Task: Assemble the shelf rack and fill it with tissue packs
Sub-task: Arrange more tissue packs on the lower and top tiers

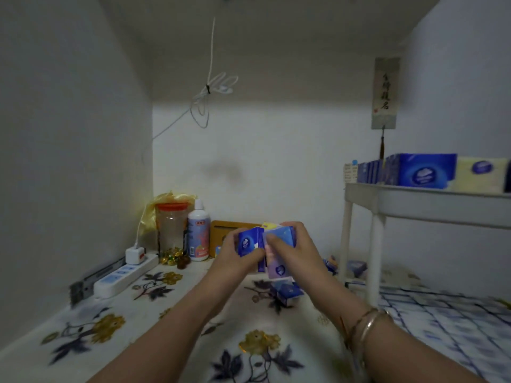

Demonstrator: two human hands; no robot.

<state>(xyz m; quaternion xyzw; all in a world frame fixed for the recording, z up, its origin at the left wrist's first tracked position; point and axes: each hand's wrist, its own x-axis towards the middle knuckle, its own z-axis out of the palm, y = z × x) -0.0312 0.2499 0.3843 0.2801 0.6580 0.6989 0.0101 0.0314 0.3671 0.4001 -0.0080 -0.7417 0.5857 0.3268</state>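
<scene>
1. Above the middle of the flowered surface (116,322), the person holds a small cluster of tissue packs (265,246) up between both hands.
2. The left hand (235,254) curls round the dark blue packs on that side, thumb across the front; the right hand (293,248) wraps the paler blue and purple packs, fingers over the top.
3. More loose packs (287,293) lie on the surface just below the hands.
4. The shelf rack (387,200) stands at the right edge, assembled by the look of it, with its top tier already carrying a row of blue packs (414,171) and a pale one at the far right.
5. What lies on its lower tier is too blurred to tell.
6. My worry: several slick packs squeezed together between two hands could fan apart, and one may slip out and drop onto the pile below.
7. Carrying them across to the rack, a forearm could knock its thin white leg (373,258) and shift the packs stacked on top.
8. Along the back edge, the jar (171,228) and white bottle (198,230) stand well apart from that path.
</scene>
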